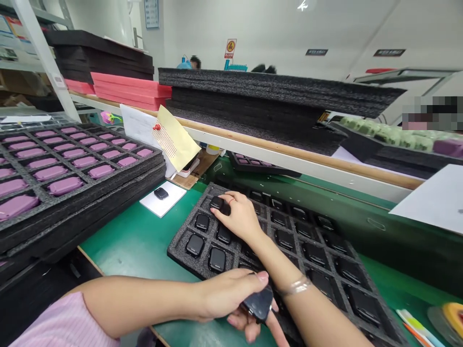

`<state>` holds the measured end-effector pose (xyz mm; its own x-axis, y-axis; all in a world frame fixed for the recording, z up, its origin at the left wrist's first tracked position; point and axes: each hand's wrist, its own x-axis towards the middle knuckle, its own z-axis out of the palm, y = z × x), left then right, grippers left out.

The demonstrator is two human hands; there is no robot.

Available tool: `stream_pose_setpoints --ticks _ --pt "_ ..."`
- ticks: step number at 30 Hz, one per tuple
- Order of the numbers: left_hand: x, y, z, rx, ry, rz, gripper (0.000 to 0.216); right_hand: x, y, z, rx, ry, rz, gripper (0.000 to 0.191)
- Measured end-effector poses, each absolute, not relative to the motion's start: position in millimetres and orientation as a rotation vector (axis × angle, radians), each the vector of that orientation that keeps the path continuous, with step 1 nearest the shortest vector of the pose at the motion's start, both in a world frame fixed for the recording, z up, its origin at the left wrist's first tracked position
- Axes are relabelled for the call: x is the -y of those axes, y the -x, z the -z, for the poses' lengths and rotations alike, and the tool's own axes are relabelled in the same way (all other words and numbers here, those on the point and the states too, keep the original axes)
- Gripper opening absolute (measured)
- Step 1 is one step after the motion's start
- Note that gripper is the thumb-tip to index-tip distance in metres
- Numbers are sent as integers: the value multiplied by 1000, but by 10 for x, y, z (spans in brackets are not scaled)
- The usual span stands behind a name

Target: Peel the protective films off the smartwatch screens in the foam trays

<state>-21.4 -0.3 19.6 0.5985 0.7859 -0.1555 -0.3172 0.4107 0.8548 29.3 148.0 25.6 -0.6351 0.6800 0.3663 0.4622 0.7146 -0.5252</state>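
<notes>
A black foam tray (183, 248) with several pockets of black watch bodies lies on the green mat. My right hand (238, 217) reaches across it to the far left corner, fingers closed on a black watch body (217, 203) at a pocket there. My left hand (231, 299) hovers at the tray's near edge, fingers curled round another black watch body (258, 302). My left forearm wears a pink sleeve, my right wrist a thin bracelet.
Stacked foam trays of purple watch bodies (68, 166) fill the left. A white card (163, 198) with one black watch body sits beyond the tray. A shelf above carries black and red foam sheets (130, 89). Pens and tape (430, 320) lie at right.
</notes>
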Motion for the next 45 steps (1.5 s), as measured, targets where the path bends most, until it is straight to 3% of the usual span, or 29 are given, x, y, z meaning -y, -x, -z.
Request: stream_pose_setpoints --ticks 7,9,12,15,20,25,35,41,45 --pt "77 218 -322 -730 -831 -814 79 -1549 -425 -409 2176 840 -734 40" --pt "85 216 -348 -698 -719 -836 73 -1414 -665 -608 2125 782 -794 47" --pt "79 222 -378 -581 -487 -913 61 -1074 -1060 -842 2128 650 -820 39" --pt "63 237 -395 -484 -320 -972 60 -743 -1339 -853 2288 437 -661 41" --pt "32 255 -404 -428 -277 -1045 55 -510 -1444 -631 2291 440 -473 16" --pt "-4 268 -373 -374 -288 -1073 51 -476 -1387 -613 2223 425 -457 6" --pt "2 291 -360 -406 -377 -961 64 -529 -1530 -679 1350 718 -948 25" --pt "16 281 -377 -398 -427 -962 58 -475 -1537 -756 1474 733 -788 6" --pt "17 275 -354 -389 -449 -973 58 -431 -1611 -792 1812 607 -467 13"
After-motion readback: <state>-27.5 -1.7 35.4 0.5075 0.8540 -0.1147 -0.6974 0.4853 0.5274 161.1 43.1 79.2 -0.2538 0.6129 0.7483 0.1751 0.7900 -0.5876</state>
